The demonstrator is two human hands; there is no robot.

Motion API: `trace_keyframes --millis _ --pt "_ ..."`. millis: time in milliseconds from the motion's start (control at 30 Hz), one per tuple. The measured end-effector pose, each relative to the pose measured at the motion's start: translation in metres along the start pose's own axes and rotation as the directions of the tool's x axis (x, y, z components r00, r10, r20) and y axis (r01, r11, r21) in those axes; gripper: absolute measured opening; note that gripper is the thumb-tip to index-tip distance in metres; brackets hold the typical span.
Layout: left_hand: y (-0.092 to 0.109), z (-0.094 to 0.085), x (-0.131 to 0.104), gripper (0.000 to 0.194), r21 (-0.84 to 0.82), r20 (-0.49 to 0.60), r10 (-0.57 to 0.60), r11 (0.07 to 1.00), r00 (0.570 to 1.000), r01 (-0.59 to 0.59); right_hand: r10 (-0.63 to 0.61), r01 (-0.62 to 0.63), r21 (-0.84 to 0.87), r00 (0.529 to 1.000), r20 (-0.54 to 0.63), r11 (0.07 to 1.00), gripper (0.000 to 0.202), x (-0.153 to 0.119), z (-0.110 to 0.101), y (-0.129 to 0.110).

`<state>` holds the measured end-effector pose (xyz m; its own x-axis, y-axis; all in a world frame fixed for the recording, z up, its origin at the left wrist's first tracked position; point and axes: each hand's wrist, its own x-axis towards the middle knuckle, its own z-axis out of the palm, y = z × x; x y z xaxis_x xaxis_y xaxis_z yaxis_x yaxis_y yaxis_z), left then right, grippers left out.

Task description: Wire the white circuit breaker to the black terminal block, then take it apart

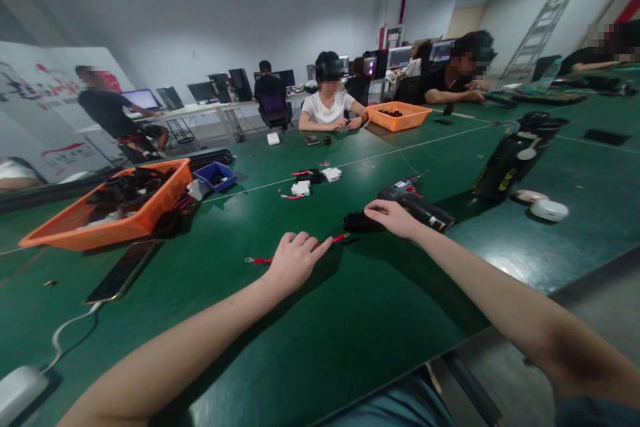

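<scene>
A short red cable (263,260) with a metal ring terminal at each end runs beneath my left hand (295,259). The fingers of that hand are curled over the cable's middle and hide it. My right hand (393,217) has its fingers closed at a black oblong part (356,221), whose exact kind I cannot make out. Just behind the right hand lies a cordless drill (403,188), its bit pointing away to the right. Farther off are white connector blocks (301,188) with red cable pieces and a dark part beside them.
To the left stand an orange basket (105,227) of black parts, a small blue bin (217,177) and a phone (124,271) on a white cord. A black bottle (515,157) and a white round case (550,210) are at right. Across the table a person sits near another orange basket (400,121).
</scene>
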<state>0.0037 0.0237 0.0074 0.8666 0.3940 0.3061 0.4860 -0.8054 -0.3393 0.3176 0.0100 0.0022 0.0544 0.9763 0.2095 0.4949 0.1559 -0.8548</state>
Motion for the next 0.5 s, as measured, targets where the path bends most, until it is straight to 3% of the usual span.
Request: trace_keyframes --millis 300,500 --pt "0.0006 -0.0011 0.0002 0.051 0.004 0.005 0.002 1.0 1.0 -0.002 0.152 -0.143 0.092 0.984 -0.097 0.985 0.037 0.0027 -0.0015 0.0081" --pt "0.0013 -0.001 0.0002 0.052 0.0 0.037 -0.009 1.0 0.999 0.009 0.357 -0.326 0.33 0.933 -0.035 0.886 0.04 0.0011 -0.0018 -0.0017"
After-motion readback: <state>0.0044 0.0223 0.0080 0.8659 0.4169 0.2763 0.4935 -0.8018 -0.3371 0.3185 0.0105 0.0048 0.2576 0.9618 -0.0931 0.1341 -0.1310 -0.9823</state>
